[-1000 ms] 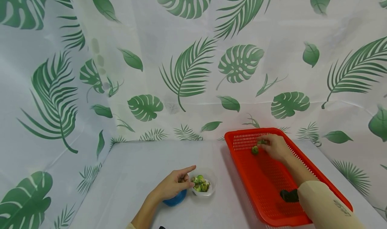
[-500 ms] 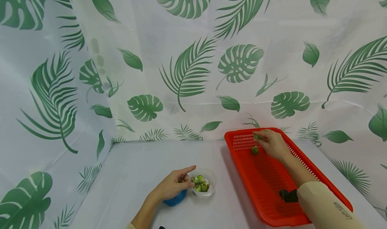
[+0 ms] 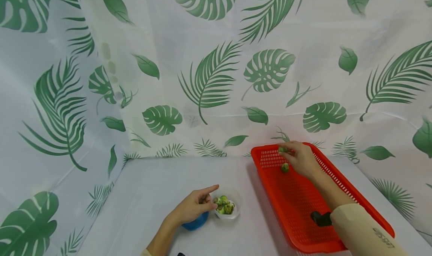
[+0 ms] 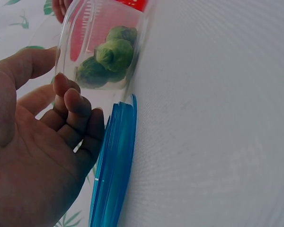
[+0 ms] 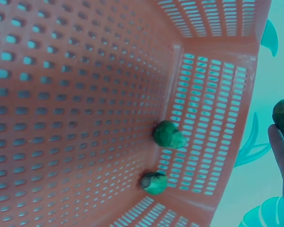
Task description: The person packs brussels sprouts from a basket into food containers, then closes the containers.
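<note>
curling the left hand (image 3: 195, 207) loosely at left, pointing the index finger out, gripping nothing, by a flat blue plastic lid (image 4: 117, 165) and a clear plastic tub (image 3: 238, 203) of leafy green sprouts (image 3: 225, 207); now right, pinching a small round green brussels sprout (image 3: 282, 149) in the fingertips of the right hand (image 3: 301, 159), over the far end of a red perforated plastic basket (image 3: 281, 196); seemingly shifting sprouts singly, probably calling for a firm, steady lift next.

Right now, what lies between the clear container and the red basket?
In the head view, only a bare stretch of white tabletop lies between the clear container and the red basket.
</note>
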`<state>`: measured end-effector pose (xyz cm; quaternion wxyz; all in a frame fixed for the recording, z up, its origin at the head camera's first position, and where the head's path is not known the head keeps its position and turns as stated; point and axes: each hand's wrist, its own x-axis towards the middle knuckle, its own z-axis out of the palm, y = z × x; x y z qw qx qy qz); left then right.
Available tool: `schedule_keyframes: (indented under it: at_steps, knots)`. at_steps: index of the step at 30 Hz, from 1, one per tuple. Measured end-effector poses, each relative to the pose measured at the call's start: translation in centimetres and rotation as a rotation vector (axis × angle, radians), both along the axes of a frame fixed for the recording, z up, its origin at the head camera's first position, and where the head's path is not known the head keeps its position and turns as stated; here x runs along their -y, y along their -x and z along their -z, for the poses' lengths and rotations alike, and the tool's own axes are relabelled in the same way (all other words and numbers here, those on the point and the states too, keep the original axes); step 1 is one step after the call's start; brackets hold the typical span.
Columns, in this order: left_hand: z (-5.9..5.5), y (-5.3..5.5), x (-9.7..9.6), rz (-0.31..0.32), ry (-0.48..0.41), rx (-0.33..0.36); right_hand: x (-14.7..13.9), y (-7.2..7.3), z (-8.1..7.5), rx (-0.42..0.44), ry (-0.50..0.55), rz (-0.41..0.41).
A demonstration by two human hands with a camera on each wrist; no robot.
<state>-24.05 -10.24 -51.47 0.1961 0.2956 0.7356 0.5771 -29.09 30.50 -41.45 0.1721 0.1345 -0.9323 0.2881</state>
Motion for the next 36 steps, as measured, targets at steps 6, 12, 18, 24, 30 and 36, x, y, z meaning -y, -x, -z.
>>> schedule_keyframes:
  at_steps: [6,12,18,24,30,36]
  knots:
    - [0.0,0.0,0.0,0.001,-0.006,-0.011,1.2,-0.4,-0.6,-0.045,0.027,-0.065]
    - [0.1,0.1,0.0,0.006,-0.014,-0.014,2.6,-0.7,-1.2,-0.080,0.022,-0.101]
    - [0.1,0.1,0.1,0.009,-0.013,-0.010,3.6,-1.1,-1.7,-0.136,0.034,-0.132]
    - [0.1,0.1,0.0,0.004,-0.004,-0.002,4.7,-1.6,-1.9,-0.150,0.072,-0.162]
    - [0.1,0.1,0.0,0.001,0.003,-0.015,5.6,-2.0,-2.0,-0.183,0.069,-0.184]
    - [0.1,0.1,-0.1,0.000,0.012,-0.014,6.3,-2.5,-2.5,-0.217,0.095,-0.212]
